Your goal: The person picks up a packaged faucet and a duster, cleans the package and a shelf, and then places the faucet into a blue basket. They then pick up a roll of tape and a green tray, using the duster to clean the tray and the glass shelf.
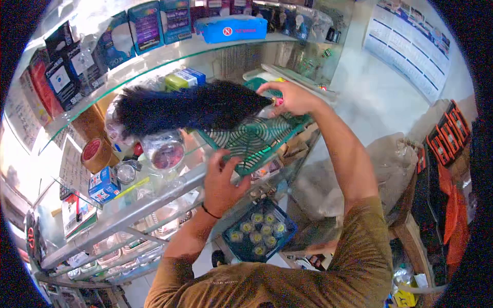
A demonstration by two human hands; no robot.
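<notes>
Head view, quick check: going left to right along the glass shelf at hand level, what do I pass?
Brown roll of packing tape → small blue and white box → clear plastic bag with a round pinkish item → left hand → green plastic grille → right hand gripping the black feather duster.

A red circled "N" — on the blue box, top shelf.
</notes>
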